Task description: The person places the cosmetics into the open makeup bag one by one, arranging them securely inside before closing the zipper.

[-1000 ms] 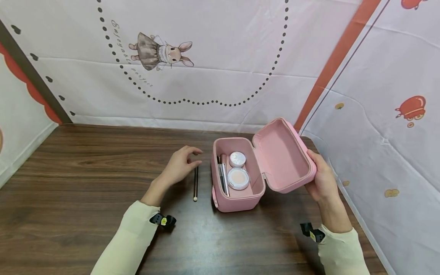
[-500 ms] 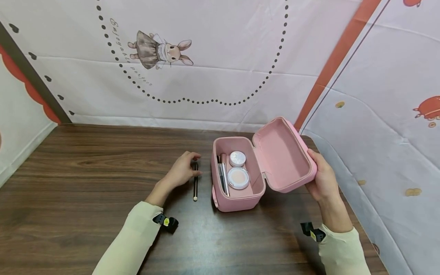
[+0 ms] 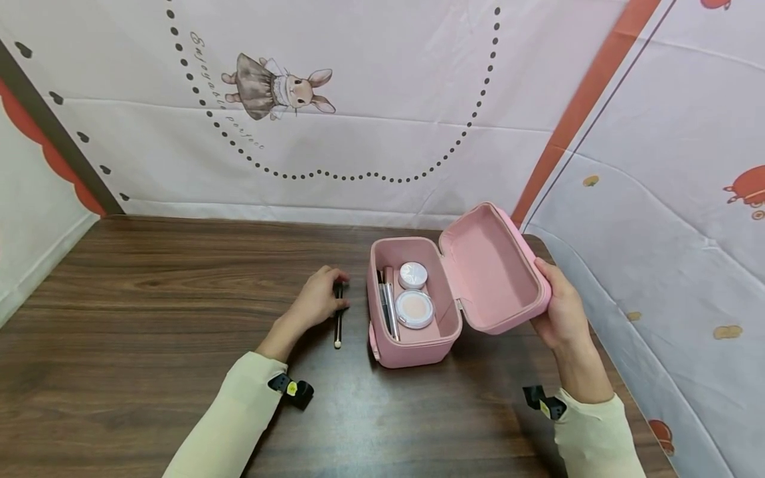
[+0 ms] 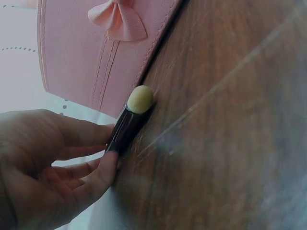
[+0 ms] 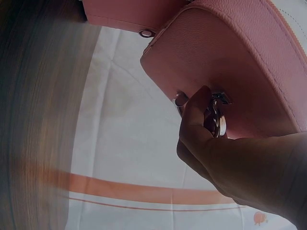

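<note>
My left hand (image 3: 317, 299) is at the table, thumb and fingers pinching a slim makeup brush (image 3: 338, 330) with a dark handle. The left wrist view shows its pale yellow rounded tip (image 4: 140, 99) pointing away from the fingers. Right beside it stands a pink makeup case (image 3: 414, 356), its lid (image 3: 491, 265) swung out to the right. My right hand (image 3: 560, 309) grips the lid's outer edge; from the right wrist, a shiny metal fitting (image 5: 218, 117) shows at the fingers. Inside the case lie a round compact (image 3: 415, 309), a small white round container (image 3: 413, 275) and several slim sticks (image 3: 391, 312).
The dark wooden table (image 3: 179, 345) meets a white printed cloth (image 3: 388, 99) at the back, and another cloth side (image 3: 669, 265) rises close behind the right hand. A pink bow (image 4: 117, 20) decorates the case's left side.
My left hand has come slightly down and right onto the makeup brush, its fingers closing around it. The brush has shifted a little to the left. The right hand and lid stay put.
</note>
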### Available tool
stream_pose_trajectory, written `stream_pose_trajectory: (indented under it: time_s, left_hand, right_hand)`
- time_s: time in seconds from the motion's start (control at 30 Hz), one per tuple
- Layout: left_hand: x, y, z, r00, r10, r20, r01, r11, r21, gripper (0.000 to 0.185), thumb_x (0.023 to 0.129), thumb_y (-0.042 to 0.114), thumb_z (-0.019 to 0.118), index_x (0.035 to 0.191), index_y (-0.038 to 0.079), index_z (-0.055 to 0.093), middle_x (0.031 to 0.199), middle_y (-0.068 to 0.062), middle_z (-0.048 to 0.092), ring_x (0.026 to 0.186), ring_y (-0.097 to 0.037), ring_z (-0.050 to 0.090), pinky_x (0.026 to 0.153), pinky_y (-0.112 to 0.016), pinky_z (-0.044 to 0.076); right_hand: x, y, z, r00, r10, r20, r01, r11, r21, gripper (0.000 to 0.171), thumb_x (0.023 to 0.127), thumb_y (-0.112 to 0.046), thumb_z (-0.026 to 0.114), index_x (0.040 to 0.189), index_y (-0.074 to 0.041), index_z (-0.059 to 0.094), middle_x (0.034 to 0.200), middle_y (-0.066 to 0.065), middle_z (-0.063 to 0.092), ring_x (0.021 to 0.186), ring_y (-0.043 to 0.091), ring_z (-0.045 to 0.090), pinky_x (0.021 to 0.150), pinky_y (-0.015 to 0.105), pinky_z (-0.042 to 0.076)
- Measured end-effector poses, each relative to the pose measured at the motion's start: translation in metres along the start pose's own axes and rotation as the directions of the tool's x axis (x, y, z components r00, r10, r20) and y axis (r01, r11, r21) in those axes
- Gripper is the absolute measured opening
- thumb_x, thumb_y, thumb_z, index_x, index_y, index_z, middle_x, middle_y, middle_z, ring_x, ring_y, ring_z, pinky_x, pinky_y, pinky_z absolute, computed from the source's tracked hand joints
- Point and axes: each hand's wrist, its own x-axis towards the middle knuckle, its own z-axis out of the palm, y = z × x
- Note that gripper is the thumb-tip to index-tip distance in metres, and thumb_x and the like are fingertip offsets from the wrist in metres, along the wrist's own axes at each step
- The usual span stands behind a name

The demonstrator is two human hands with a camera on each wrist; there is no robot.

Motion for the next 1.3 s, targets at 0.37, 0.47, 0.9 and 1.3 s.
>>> stream_pose_trajectory:
  time_s: [0.37, 0.47, 0.9, 1.3]
  left_hand:
    - [-0.003, 0.010, 0.004, 0.997, -0.072, -0.001, 0.072, 0.989, 0.128, 0.036, 0.077, 0.003, 0.072, 0.112, -0.001, 0.062, 0.110, -0.018, 0.055, 0.098, -0.034, 0.056, 0.081, -0.048, 0.047]
    - [-0.004, 0.010, 0.004, 0.997, -0.072, -0.015, 0.073, 0.989, 0.128, 0.037, 0.075, 0.002, 0.072, 0.111, -0.001, 0.062, 0.108, -0.017, 0.055, 0.096, -0.034, 0.056, 0.081, -0.047, 0.048]
    - [-0.003, 0.013, -0.001, 0.996, -0.086, -0.021, 0.088, 0.993, 0.079, 0.037, 0.075, 0.001, 0.072, 0.111, -0.003, 0.063, 0.110, -0.020, 0.053, 0.098, -0.033, 0.054, 0.083, -0.044, 0.047]
    - [-0.003, 0.034, -0.022, 0.994, -0.068, -0.083, 0.063, 0.996, -0.056, 0.032, 0.071, -0.001, 0.069, 0.102, -0.001, 0.066, 0.104, -0.019, 0.055, 0.094, -0.033, 0.053, 0.082, -0.042, 0.044]
  right_hand:
    - [-0.001, 0.001, -0.001, 1.000, 0.002, 0.005, -0.002, 1.000, 0.008, 0.031, 0.103, -0.025, 0.041, 0.107, -0.005, 0.064, 0.095, 0.006, 0.065, 0.080, 0.016, 0.063, 0.065, 0.028, 0.052]
    - [-0.001, 0.001, -0.001, 1.000, 0.000, 0.006, 0.000, 1.000, 0.008, 0.032, 0.103, -0.025, 0.040, 0.106, -0.005, 0.065, 0.093, 0.006, 0.065, 0.079, 0.016, 0.063, 0.064, 0.028, 0.052]
    - [0.000, 0.001, -0.002, 1.000, 0.006, 0.011, -0.006, 1.000, -0.003, 0.032, 0.103, -0.027, 0.041, 0.103, -0.005, 0.064, 0.091, 0.006, 0.065, 0.077, 0.016, 0.063, 0.063, 0.028, 0.051]
    - [-0.001, -0.002, 0.000, 0.999, 0.024, -0.024, -0.024, 0.999, -0.033, 0.030, 0.102, -0.028, 0.043, 0.106, -0.006, 0.063, 0.093, 0.005, 0.065, 0.078, 0.016, 0.063, 0.064, 0.028, 0.052]
